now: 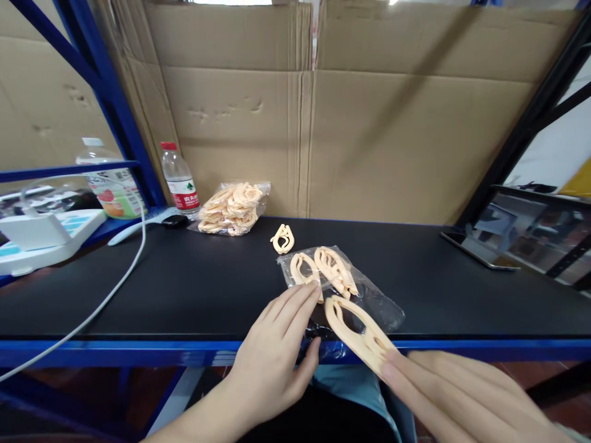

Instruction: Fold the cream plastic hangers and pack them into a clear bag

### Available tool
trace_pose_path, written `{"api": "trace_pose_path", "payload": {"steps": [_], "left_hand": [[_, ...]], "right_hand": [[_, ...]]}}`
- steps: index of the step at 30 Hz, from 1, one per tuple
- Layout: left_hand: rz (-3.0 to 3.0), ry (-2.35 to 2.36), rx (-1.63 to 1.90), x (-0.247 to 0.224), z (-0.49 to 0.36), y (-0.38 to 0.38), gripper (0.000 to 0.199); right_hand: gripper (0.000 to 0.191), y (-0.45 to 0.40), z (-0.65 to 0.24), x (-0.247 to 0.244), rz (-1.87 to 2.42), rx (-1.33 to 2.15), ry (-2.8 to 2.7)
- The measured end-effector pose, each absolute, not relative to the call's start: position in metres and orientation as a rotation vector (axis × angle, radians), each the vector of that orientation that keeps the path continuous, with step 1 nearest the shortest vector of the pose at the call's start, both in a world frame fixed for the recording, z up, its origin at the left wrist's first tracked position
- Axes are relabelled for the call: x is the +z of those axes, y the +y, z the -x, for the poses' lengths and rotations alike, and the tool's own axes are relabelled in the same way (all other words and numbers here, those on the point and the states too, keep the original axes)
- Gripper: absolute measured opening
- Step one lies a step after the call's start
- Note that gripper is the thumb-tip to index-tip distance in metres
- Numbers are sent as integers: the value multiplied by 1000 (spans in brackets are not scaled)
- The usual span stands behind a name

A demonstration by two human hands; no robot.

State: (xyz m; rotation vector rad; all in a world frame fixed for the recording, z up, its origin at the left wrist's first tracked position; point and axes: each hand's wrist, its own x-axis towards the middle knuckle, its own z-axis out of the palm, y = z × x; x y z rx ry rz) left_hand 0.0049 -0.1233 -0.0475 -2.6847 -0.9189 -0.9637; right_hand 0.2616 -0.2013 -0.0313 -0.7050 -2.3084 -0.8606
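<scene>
My right hand (462, 394) pinches a beige folded plastic hanger (364, 335) by its near end, holding it tilted over the table's front edge. My left hand (277, 351) reaches over the edge with its fingers stretched out onto a clear plastic bag (385, 311), the thumb apart from them. More folding hangers lie at the bag: one (295, 266) at my left fingertips, and others (333, 269) just right of it. Whether these are inside the bag or on top is hard to tell. Behind them a small beige hanger piece (282, 239) lies alone on the black tabletop (207, 289).
A filled clear bag of beige hangers (233, 208) stands at the back, beside a red-capped water bottle (180, 178). On the left are a larger bottle (113, 184), a power strip (83, 224) and a white cable (122, 283). A phone (480, 249) lies at right. Cardboard (392, 135) walls the back.
</scene>
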Motion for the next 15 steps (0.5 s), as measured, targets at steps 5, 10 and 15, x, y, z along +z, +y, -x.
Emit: {"api": "trace_pose_path", "payload": {"steps": [5, 10, 15], "left_hand": [[2681, -930, -1001, -47, -6, -124, 61], [2679, -931, -996, -48, -5, -124, 63], [2683, -930, -990, -49, -5, -124, 63]], "right_hand": [[35, -149, -216, -12, 466, -902, -2373], [38, -123, -195, -23, 830, -775, -2519], [46, -132, -207, -7, 849, -379, -2570]]}}
